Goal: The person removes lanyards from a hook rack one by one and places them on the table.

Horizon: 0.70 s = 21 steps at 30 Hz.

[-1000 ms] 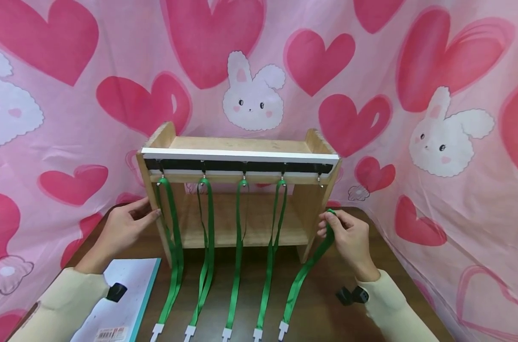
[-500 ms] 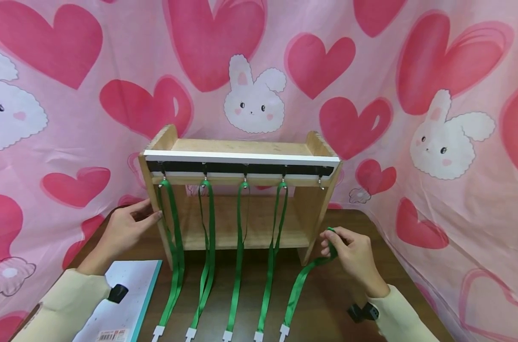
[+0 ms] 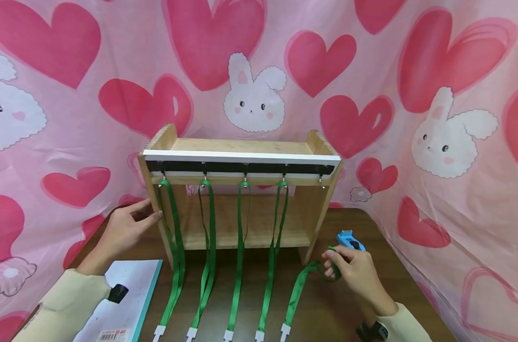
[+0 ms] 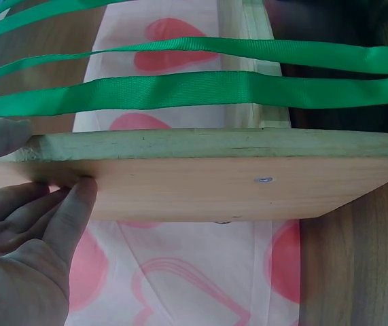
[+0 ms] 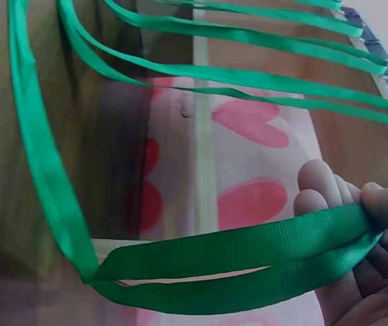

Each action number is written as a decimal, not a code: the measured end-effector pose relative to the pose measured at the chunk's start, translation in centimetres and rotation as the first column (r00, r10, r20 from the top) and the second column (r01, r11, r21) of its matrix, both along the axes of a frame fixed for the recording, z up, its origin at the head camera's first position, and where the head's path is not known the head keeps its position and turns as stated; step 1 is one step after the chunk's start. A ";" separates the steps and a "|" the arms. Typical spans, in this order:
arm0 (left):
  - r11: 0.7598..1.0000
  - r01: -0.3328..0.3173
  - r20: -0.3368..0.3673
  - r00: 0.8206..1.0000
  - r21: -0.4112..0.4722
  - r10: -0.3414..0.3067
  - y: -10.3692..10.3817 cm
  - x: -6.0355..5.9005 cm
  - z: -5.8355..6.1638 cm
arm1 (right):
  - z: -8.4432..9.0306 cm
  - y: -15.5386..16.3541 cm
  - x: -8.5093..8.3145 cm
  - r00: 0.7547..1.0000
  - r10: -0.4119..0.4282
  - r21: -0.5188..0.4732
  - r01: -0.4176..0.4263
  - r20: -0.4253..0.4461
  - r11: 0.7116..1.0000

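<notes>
My left hand (image 3: pixel 124 232) holds the left side panel of a small wooden shelf (image 3: pixel 242 144), thumb at the front edge and fingers against the outer face, as the left wrist view shows. To the right of the shelf, my right hand (image 3: pixel 355 273) pinches the looped top of a green lanyard (image 3: pixel 299 290) between thumb and fingers. That lanyard's strap sags to the table and ends in a white clip (image 3: pixel 285 330). Several similar green lanyards (image 3: pixel 239 223) hang from hooks along the shelf's front strip. The rightmost hook (image 3: pixel 321 180) bears nothing.
A blue object with a black part (image 3: pixel 350 240) lies on the dark wooden table (image 3: pixel 344 318) just beyond my right hand. A white pad with a teal edge (image 3: pixel 122 294) lies under my left forearm. Pink heart-print cloth (image 3: pixel 302 114) surrounds the table.
My right hand has moved down and slightly right with the lanyard's top, so its strap now slackens. The blue object has come into sight behind that hand. My left hand keeps its place.
</notes>
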<state>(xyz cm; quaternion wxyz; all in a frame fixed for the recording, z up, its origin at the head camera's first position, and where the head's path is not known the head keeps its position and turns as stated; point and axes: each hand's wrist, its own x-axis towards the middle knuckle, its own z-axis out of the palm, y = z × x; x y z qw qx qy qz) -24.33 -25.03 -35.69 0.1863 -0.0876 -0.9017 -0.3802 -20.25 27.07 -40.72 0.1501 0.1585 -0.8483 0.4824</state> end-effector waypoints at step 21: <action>1.000 0.015 -0.017 1.000 0.007 -0.015 -0.1 -0.2 0.0 | -5.7 -2.1 1.3 0.870 0.251 -0.122 -0.220 0.425 0.968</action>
